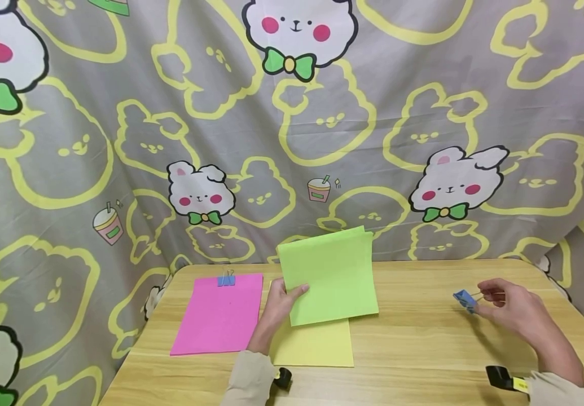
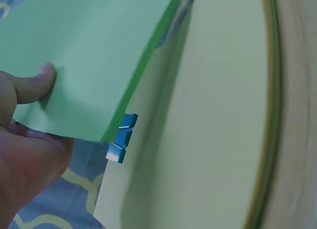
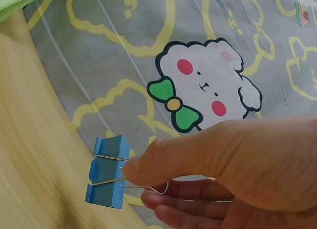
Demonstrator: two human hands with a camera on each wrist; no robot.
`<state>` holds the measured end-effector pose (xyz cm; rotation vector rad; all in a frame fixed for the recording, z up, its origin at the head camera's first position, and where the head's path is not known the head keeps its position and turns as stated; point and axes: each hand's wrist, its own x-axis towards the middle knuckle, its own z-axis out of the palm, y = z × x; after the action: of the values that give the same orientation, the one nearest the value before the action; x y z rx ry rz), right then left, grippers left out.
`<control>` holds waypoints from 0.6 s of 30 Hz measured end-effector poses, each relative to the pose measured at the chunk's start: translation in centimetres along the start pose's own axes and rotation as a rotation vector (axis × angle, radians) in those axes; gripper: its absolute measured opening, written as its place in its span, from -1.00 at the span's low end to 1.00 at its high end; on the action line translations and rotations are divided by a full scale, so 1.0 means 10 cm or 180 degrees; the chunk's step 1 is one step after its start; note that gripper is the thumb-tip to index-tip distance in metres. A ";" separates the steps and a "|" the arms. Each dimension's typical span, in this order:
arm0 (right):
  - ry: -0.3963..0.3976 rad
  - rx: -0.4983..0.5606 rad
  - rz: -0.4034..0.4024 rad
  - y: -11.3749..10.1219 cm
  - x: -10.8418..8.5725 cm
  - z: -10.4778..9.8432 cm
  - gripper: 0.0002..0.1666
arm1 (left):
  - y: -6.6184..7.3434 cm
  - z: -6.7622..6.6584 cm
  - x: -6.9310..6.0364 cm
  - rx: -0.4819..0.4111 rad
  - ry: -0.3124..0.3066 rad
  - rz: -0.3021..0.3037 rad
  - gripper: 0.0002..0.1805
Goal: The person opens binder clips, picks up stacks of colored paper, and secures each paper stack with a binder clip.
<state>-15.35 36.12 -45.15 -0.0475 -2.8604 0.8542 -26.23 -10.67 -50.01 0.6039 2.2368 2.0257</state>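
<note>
My left hand (image 1: 279,304) holds a stack of light green paper (image 1: 334,276) by its left edge, thumb on the front face. The stack is tilted up above the yellow paper (image 1: 317,348), hiding its upper part. In the left wrist view, a blue clip (image 2: 124,136) shows beside the green edge, partly hidden; I cannot tell which stack it grips. Off to the right, my right hand (image 1: 515,307) pinches a blue binder clip (image 3: 109,172) by its wire handles, above the table and apart from the paper.
Pink paper (image 1: 215,321) lies at the left of the wooden table (image 1: 413,344), with a blue binder clip (image 1: 226,281) on its top edge. A patterned grey curtain (image 1: 352,186) hangs behind the table's back edge and along its sides.
</note>
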 end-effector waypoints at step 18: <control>0.0010 0.0008 -0.0075 0.00 0.02 0.05 -0.44 | 0.00 -0.02 0.00 -0.0689 -0.0053 -0.0474 -0.63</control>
<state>-15.58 35.87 -45.52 -0.0148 -2.8512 0.8523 -26.30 -10.82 -49.99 0.4196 1.9523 2.1381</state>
